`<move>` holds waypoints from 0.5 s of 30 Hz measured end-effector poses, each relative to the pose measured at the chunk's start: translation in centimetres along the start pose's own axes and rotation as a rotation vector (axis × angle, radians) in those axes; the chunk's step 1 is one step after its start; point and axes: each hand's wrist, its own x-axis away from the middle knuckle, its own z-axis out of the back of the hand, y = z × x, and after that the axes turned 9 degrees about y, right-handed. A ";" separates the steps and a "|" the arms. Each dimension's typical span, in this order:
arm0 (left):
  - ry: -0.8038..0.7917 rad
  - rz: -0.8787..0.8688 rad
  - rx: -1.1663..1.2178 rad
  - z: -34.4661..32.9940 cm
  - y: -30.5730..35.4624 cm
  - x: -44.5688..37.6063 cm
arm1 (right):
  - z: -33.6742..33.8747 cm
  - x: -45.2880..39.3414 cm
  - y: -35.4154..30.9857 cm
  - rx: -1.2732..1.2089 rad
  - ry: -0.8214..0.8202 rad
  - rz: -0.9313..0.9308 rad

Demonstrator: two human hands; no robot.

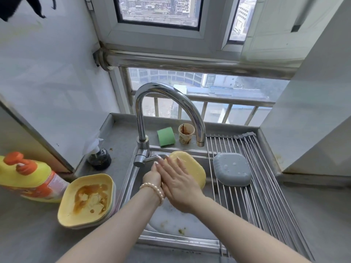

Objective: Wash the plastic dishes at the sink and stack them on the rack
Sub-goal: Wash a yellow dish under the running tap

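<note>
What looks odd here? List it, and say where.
A stained paper cup with brown residue stands on the ledge behind the steel sink, beside a curled green sponge. Food scraps lie on the sink floor. The topmost of the stacked yellow plastic dishes left of the sink is smeared brown.

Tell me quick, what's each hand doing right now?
Left hand: mostly hidden behind the right; grip cannot be told.
Right hand: open, fingers straight, flat against the yellow dish.
</note>
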 end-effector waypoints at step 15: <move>0.305 -1.208 -0.951 -1.8 -0.2 2.2 | 1.9 -4.8 5.4 -0.467 -0.037 -1.228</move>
